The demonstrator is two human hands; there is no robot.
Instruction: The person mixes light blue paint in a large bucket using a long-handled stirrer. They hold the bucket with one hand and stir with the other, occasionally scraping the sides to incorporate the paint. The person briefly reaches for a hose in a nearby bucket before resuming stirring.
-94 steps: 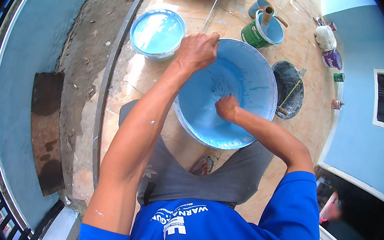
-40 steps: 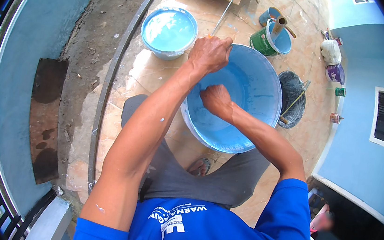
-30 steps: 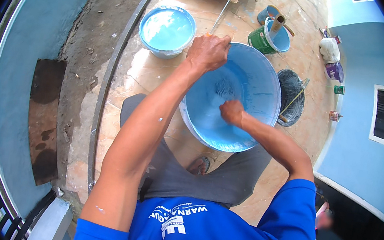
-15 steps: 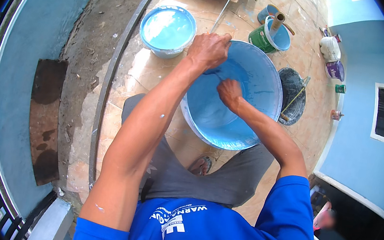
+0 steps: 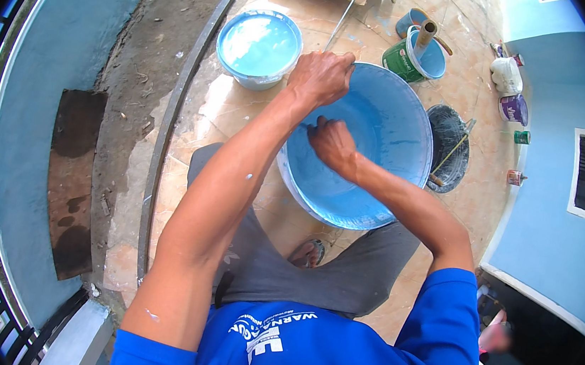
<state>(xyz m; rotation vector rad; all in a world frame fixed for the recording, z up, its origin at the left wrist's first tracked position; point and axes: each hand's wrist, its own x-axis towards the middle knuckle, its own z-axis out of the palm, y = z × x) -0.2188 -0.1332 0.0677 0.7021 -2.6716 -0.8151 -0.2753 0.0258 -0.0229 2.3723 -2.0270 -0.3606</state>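
Left hand [image 5: 320, 77] grips the tub [image 5: 395, 122] at the left far rim; hasn't shifted since the earlier frames. Right hand [image 5: 331, 142] is clenched inside the tub, now close to the left wall. Half a second ago it was a bit further right, and a second ago nearer the middle and the near side. So it's sweeping about in there, and it sat at the left like this about a second back too.

Read: one hand steadies, the other works the inside; mid-pass, I'd judge, not finished. Small dark bit shows just left of the right fist; can't tell what it is or whether it's held. Depth of any liquid in the tub: can't tell.

Tub hasn't moved on the tiles; sits just beyond the knees, mouth tilted up at the wearer. Paint bucket [image 5: 257, 82] on the far left looks untouched, light blue inside. Green bucket [image 5: 397, 62] far right, black bin [image 5: 443, 123] just right of the tub: no change either.
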